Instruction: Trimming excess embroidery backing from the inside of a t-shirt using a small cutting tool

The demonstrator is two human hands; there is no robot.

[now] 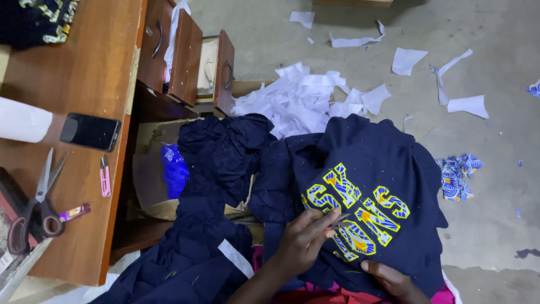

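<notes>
A navy garment (382, 152) with yellow-edged, blue patterned letters (360, 211) sewn on lies across my lap. My left hand (301, 242) grips small metal thread snips (339, 220), whose tips touch the letters. At the bottom edge of the view, my right hand (394, 280) holds the garment's lower part just below the letters. More navy cloth (222, 152) is piled to the left of it.
A wooden desk (84, 73) at left carries a black phone (90, 131), large scissors (34, 211), pink snips (105, 177) and a white roll (22, 121); two drawers (185, 56) stand open. White paper scraps (304, 95) and a printed blue fabric scrap (458, 174) litter the concrete floor.
</notes>
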